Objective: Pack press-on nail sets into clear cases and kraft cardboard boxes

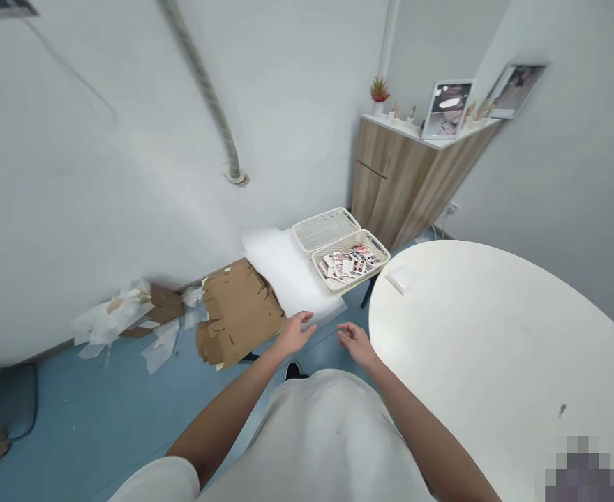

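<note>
My left hand (295,335) hangs in front of my body with its fingers apart and holds nothing. Just left of it lies a flattened piece of brown cardboard (244,307). My right hand (356,343), also without anything in it, has loosely bent fingers and is close to the edge of the round white table (485,348). Ahead of both hands, a white plastic basket (333,284) contains a jumble of small printed cards (356,265). Behind it stands a second white basket (325,231) with no cards showing. Beneath the baskets spreads a white foam sheet (291,272).
A small white packet (398,279) lies on the round table near its left edge. Torn packaging (113,317) litters the blue floor by the wall. In the corner stands a wooden cabinet (391,167) bearing a picture frame (447,109) and a potted plant (379,94).
</note>
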`<action>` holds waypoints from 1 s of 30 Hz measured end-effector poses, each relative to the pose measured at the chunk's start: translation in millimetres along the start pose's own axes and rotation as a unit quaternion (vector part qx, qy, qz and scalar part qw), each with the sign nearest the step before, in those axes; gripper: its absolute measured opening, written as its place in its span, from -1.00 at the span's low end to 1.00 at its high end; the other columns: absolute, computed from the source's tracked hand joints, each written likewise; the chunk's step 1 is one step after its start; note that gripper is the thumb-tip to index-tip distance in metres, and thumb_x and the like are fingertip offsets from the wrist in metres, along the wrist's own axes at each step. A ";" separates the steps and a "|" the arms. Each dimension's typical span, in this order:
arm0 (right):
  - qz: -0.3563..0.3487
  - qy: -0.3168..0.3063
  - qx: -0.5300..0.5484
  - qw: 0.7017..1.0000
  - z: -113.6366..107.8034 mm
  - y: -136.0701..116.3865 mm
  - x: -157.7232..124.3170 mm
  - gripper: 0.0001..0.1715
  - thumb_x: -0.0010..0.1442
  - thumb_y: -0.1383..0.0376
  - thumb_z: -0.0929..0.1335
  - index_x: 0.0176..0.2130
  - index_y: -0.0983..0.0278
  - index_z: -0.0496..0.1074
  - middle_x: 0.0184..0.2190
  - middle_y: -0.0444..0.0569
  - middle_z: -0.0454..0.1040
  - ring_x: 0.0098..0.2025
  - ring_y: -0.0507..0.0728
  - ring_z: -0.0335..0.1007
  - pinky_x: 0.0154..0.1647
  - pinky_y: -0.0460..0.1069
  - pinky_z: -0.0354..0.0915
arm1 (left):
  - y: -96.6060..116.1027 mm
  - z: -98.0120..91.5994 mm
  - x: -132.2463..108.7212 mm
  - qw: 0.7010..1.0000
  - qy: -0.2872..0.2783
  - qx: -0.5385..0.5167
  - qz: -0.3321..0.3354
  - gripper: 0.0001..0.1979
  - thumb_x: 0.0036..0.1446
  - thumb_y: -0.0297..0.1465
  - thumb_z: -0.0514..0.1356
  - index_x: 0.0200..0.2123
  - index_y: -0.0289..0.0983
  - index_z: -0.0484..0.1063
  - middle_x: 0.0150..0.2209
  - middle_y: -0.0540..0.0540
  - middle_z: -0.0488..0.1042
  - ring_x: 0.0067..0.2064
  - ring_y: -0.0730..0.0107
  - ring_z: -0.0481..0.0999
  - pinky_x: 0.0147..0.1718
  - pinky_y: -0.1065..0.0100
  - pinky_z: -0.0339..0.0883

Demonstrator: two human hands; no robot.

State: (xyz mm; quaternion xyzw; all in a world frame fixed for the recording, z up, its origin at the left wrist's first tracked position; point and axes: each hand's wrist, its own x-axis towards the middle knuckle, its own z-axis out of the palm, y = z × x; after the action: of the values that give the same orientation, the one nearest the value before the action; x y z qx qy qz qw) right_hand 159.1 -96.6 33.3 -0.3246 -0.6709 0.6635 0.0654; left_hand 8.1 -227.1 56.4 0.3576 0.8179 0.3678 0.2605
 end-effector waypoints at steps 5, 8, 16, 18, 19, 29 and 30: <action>-0.050 -0.079 -0.155 0.984 55.1 -19.0 20.3 -0.61 0.03 0.16 0.26 -0.16 0.31 0.37 -0.40 -0.04 0.44 -0.37 0.10 0.35 -0.31 0.01 0.26 | -57.8 -57.9 -23.0 0.993 0.018 0.111 -0.022 -0.61 0.00 -0.23 0.09 -0.11 -0.30 0.32 -0.13 -0.20 0.42 -0.09 0.21 0.40 -0.12 0.25 0.25; -0.091 -0.081 -0.266 0.956 89.4 -33.2 34.9 -0.59 0.04 0.16 0.26 -0.11 0.27 0.36 -0.17 0.05 0.40 -0.14 0.16 0.31 -0.13 0.04 0.22 | -90.0 -85.0 -37.5 0.979 -0.004 0.196 -0.063 -0.47 -0.07 -0.11 0.12 -0.07 -0.30 0.29 -0.08 -0.24 0.37 -0.04 0.09 0.35 -0.12 0.18 0.22; -0.114 -0.059 -0.544 0.829 167.9 -65.4 81.4 -0.52 0.01 0.18 0.31 -0.03 0.22 0.31 0.16 0.10 0.05 0.18 0.29 -0.12 0.07 0.18 -0.07 | -135.1 -105.0 -59.1 0.942 -0.078 0.308 -0.105 -0.42 -0.17 -0.17 0.21 -0.07 -0.32 0.26 -0.05 -0.29 0.29 -0.01 -0.03 0.28 -0.16 0.11 0.21; -0.095 -0.065 -0.576 0.809 180.6 -68.9 88.3 -0.55 0.02 0.21 0.30 -0.05 0.23 0.31 0.11 0.10 0.14 0.15 0.27 -0.06 0.08 0.22 -0.13 | -138.5 -104.5 -61.8 0.943 -0.083 0.310 -0.089 -0.62 -0.06 -0.28 0.15 -0.14 -0.32 0.30 -0.10 -0.28 0.34 -0.05 0.02 0.32 -0.19 0.13 0.22; -0.088 -0.067 -0.582 0.806 185.3 -70.8 90.5 -0.56 0.03 0.22 0.29 -0.06 0.23 0.31 0.08 0.09 0.20 0.13 0.26 -0.01 0.08 0.22 -0.14 | -139.6 -104.7 -62.6 0.945 -0.083 0.307 -0.080 -0.71 -0.01 -0.34 0.10 -0.18 -0.31 0.31 -0.14 -0.27 0.37 -0.08 0.06 0.36 -0.20 0.15 0.22; -0.121 0.027 -0.452 0.883 196.0 -89.8 77.6 -0.46 0.08 0.15 0.23 0.06 0.21 0.20 0.05 0.06 0.18 0.10 0.19 0.07 0.07 0.11 0.03 | -152.7 -139.4 -64.1 0.969 -0.002 0.233 -0.076 -0.71 0.16 -0.45 -0.16 -0.16 -0.28 0.29 -0.29 -0.17 0.47 -0.26 0.22 0.47 -0.34 0.29 0.24; -0.125 0.021 -0.433 0.893 196.2 -88.6 74.5 -0.48 0.07 0.15 0.24 0.04 0.21 0.23 0.04 0.06 0.18 0.11 0.19 0.06 0.07 0.09 0.04 | -153.4 -143.6 -65.3 0.973 0.022 0.217 -0.074 -0.70 0.17 -0.43 -0.17 -0.15 -0.27 0.29 -0.30 -0.15 0.47 -0.27 0.23 0.47 -0.34 0.31 0.24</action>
State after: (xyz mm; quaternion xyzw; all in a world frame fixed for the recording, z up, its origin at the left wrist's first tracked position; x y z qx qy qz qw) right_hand -31.7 -216.0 68.6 -0.2485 -0.9250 0.2872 0.0147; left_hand -111.5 -410.1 31.4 0.3355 0.9081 0.1690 0.1853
